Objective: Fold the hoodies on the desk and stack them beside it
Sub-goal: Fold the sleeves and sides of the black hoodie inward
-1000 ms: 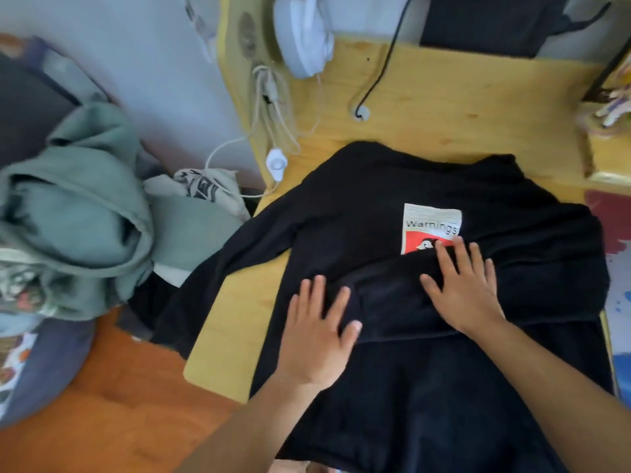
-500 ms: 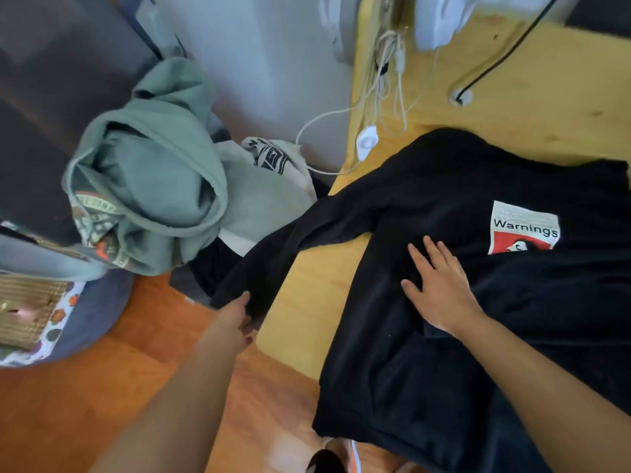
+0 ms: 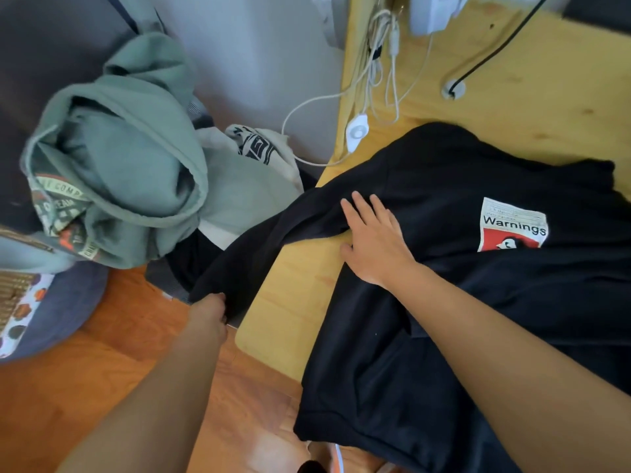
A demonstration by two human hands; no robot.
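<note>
My right hand lies flat, pinning the black hoodie to the bench; left hand fingers grasp its dangling sleeve to fold in.

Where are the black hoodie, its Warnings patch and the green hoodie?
black hoodie [image 3: 426,186]: head view, upper body fabric on the desk.
Warnings patch [image 3: 514,224]: head view, middle of the label.
green hoodie [image 3: 136,158]: head view, hood of the heap beside the desk.
</note>
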